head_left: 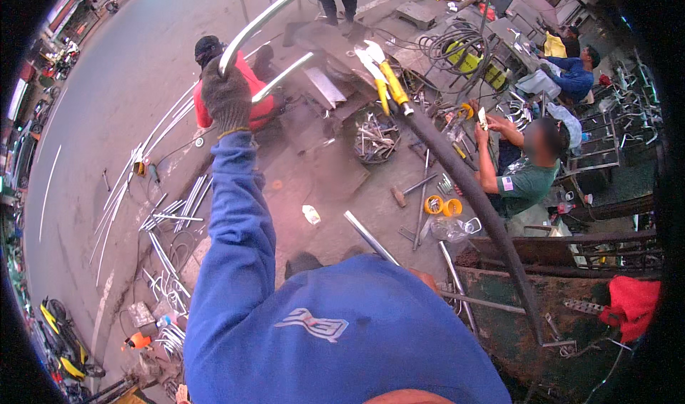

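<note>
My left arm, in a blue sleeve, reaches up and forward. My left hand [227,99], in a dark knitted glove, is closed around a shiny bent metal tube [258,26]. Two bright lengths of metal stick out past the fist; the glove hides whether they join. My right hand does not show. Pliers with yellow handles [385,79] lie at the upper end of a long dark pipe [474,169] on my right. Low in front of my body, a straight metal tube [371,238] lies at a slant.
A person in red [257,90] crouches just beyond my left hand. A person in green [531,172] sits at the right. Long rods [146,151] and cut tubes [189,201] lie at left. Ahead are a scrap-filled basin [377,136], a hammer [398,196] and coiled cables [453,44].
</note>
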Tool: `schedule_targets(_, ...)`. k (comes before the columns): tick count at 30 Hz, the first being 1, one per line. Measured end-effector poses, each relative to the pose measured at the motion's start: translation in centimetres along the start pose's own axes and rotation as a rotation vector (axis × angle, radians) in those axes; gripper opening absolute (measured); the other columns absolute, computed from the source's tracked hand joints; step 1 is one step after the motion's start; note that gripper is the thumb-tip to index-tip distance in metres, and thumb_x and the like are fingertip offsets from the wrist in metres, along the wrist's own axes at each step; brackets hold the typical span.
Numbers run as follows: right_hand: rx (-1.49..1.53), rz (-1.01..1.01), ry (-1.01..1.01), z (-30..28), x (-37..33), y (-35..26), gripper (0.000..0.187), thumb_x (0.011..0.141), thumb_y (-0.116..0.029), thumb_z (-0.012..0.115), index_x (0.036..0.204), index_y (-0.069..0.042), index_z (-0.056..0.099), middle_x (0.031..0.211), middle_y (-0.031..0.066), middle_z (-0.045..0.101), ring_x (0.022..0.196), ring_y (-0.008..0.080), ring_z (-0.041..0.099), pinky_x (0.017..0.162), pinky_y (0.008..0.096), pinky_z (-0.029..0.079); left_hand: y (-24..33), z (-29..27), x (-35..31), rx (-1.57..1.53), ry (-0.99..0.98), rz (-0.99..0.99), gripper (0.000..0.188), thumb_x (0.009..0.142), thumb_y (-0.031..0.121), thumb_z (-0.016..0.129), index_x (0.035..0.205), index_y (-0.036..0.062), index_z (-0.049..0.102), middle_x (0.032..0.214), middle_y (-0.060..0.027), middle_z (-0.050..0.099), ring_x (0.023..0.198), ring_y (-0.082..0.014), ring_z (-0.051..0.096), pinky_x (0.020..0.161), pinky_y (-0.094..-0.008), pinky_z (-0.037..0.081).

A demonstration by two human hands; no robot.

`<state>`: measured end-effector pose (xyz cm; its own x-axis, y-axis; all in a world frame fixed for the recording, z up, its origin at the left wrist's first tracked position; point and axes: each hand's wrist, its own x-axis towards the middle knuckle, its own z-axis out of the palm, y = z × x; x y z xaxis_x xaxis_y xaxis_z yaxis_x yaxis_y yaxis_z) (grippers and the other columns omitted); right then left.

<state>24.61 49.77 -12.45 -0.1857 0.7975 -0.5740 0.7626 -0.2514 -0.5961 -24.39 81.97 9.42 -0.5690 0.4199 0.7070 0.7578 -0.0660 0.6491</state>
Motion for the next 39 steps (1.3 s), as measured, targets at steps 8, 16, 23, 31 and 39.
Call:
schedule_targets(8, 0.013, -0.103, 0.251, -8.2, 0.0, -8.1, 0.033, 0.085, -0.035, 0.067, 0.103, -0.009, 0.068, 0.081, 0.0244, 0.065, 0.077, 0.0404, 0.067, 0.066, 0.0468, 0.049, 0.9, 6.6, 1.6, -0.036, -0.031, -0.007, 0.027, 0.087, 0.022, 0.064, 0.108, 0.0057, 0.068, 0.097, -0.019, 0.07, 0.088, -0.0354, 0.069, 0.079, -0.0414, 0.052)
schedule_targets(16, 0.013, -0.268, 0.347, -21.7, -0.4, -21.2, 0.024, 0.082, -0.019, 0.075, 0.099, -0.003, 0.067, 0.067, 0.0168, 0.061, 0.059, 0.0249, 0.06, 0.06, 0.0379, 0.048, -0.7, 14.4, 0.0, -0.303, -0.221, -0.648, 0.031, 0.085, 0.017, 0.058, 0.11, 0.0016, 0.067, 0.088, -0.014, 0.071, 0.076, -0.0242, 0.066, 0.071, -0.0375, 0.05)
schedule_targets(23, -0.128, -0.274, 0.499, -32.7, -0.7, -26.2, 0.029, 0.075, -0.007, 0.075, 0.102, -0.001, 0.064, 0.081, 0.0138, 0.067, 0.075, 0.0239, 0.067, 0.071, 0.0344, 0.051, -0.9, 18.2, 1.8, -0.389, -0.391, -0.537, 0.036, 0.088, 0.02, 0.063, 0.119, 0.0023, 0.064, 0.097, -0.0151, 0.071, 0.087, -0.0262, 0.068, 0.078, -0.0367, 0.052)
schedule_targets(31, -0.292, -0.59, 0.545, -48.0, 14.4, -25.3, 0.038, 0.089, -0.005, 0.062, 0.127, -0.001, 0.058, 0.11, 0.0211, 0.068, 0.101, 0.0284, 0.068, 0.086, 0.0381, 0.051, 2.9, 18.9, -1.4, -0.228, -0.326, -0.179, 0.026, 0.091, 0.018, 0.065, 0.113, 0.0036, 0.064, 0.094, -0.0115, 0.069, 0.077, -0.0175, 0.065, 0.068, -0.032, 0.052)
schedule_targets(39, -0.904, -0.859, 0.855, -59.5, 34.5, -28.6, 0.034, 0.088, -0.014, 0.061, 0.121, -0.018, 0.056, 0.106, 0.0097, 0.061, 0.107, 0.0312, 0.058, 0.089, 0.053, 0.037, 3.9, 16.5, -2.3, -0.382, -0.38, -0.304, 0.021, 0.091, 0.008, 0.063, 0.111, 0.0033, 0.065, 0.086, -0.0017, 0.065, 0.075, -0.0104, 0.061, 0.066, -0.0267, 0.051)
